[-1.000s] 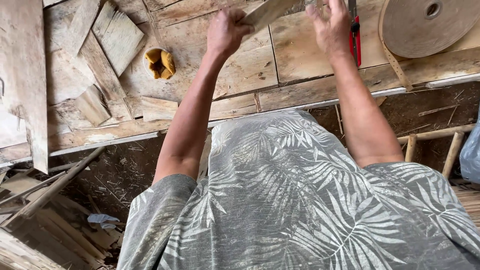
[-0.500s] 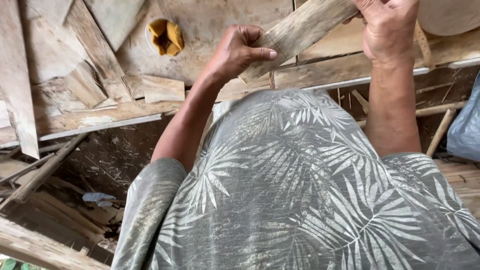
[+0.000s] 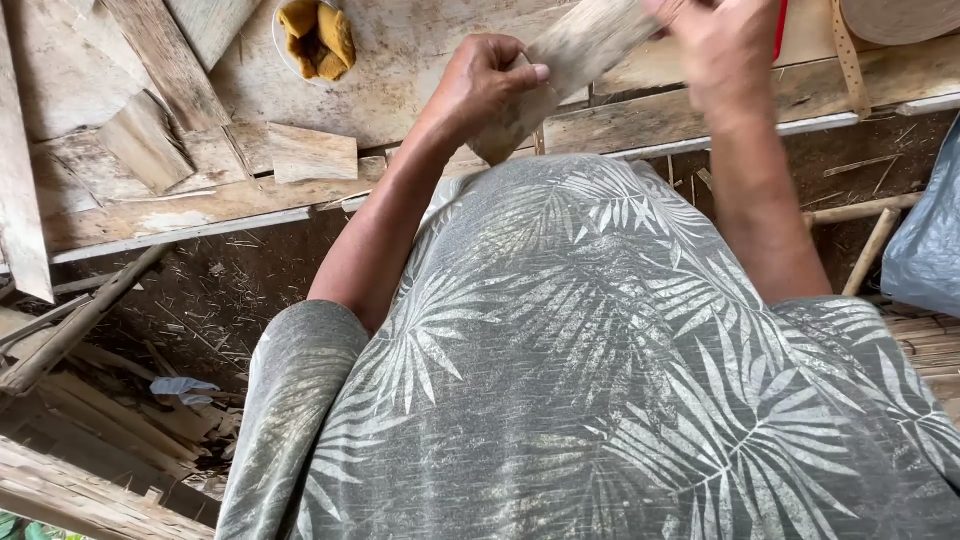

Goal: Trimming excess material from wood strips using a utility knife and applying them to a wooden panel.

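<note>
We have our left hand (image 3: 490, 85) curled around the lower end of a flat wooden slat (image 3: 570, 65), thumb lying along its upper face and fingers wrapped beneath, so the grip is closed on the wood. Our right hand (image 3: 725, 50) is blurred at the slat's upper end; it seems clamped on that end too, though we cannot tell how far the fingers close.

We judge that we are mid-handling: the slat is lifted off the workbench (image 3: 400, 90) and held between both hands just in front of our chest, over the bench's near edge. Whatever comes next asks for a firm two-handed hold and a check of the slat's face, since its lower end sits close to our patterned shirt (image 3: 600, 380).

The slat's long axis runs on a diagonal, from lower left by our left hand up to upper right by our right, broad face toward us.

Farther out, a white bowl with yellow-brown cloth (image 3: 318, 35) sits on the bench, offcut boards (image 3: 310, 152) lie to the left, and a grey sack (image 3: 925, 240) stands at the right.
</note>
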